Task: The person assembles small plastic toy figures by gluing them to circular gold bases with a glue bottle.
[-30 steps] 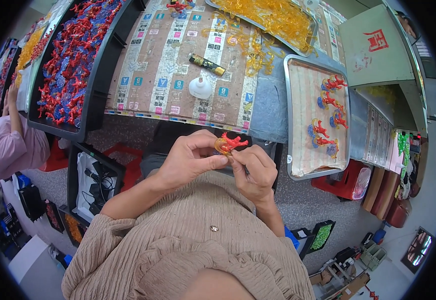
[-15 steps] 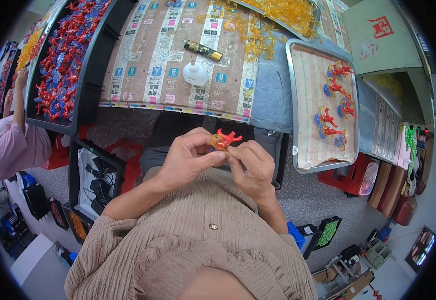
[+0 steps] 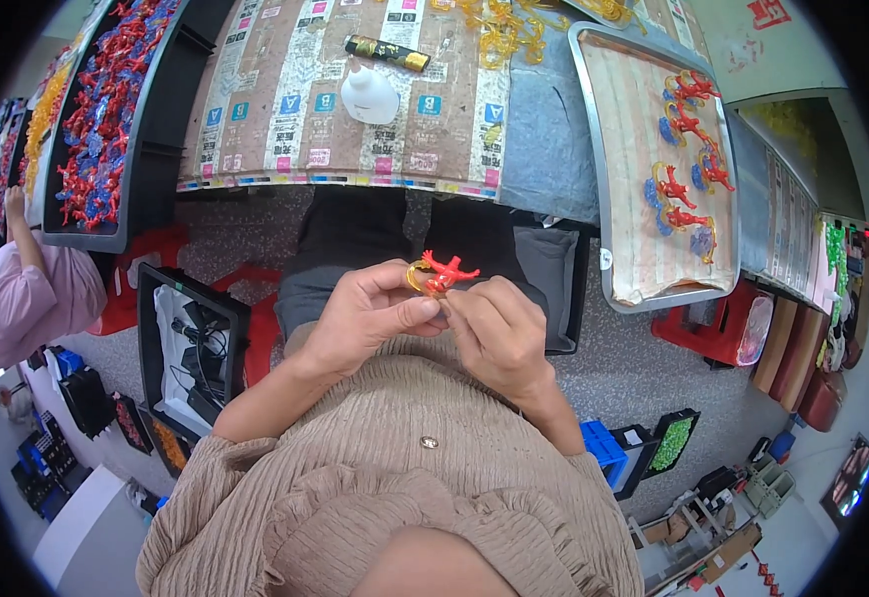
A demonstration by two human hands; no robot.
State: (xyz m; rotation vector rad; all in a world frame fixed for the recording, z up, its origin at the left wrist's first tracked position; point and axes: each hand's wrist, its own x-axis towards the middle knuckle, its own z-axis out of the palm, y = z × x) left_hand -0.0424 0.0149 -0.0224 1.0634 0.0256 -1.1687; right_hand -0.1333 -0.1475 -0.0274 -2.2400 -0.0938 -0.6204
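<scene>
In front of my lap I hold a small red plastic figurine (image 3: 450, 269) with its arms spread. A clear yellow curved piece (image 3: 416, 278) sits at its left side. My left hand (image 3: 375, 310) is closed, thumb and fingers pinching the figurine and the yellow piece from the left. From the right, my right hand (image 3: 500, 328) is closed too, its fingertips against the figurine's lower part. The fingers hide where the pieces meet. On a cloth-lined metal tray (image 3: 619, 214) at the right lie several red figurines (image 3: 688, 122) with yellow and blue parts.
A white squeeze bottle (image 3: 370, 97) and a black-and-gold tube (image 3: 387, 53) stand on the paper-covered table (image 3: 255, 129). Loose yellow pieces (image 3: 510, 38) lie farther back. At left are a black crate (image 3: 151, 169) of red and blue parts and a person in pink (image 3: 41, 298).
The figurine has turned a little between my fingers, so its spread arms show more plainly. My view has shifted, moving the table and bottle higher in the picture. Both hands keep their hold.
</scene>
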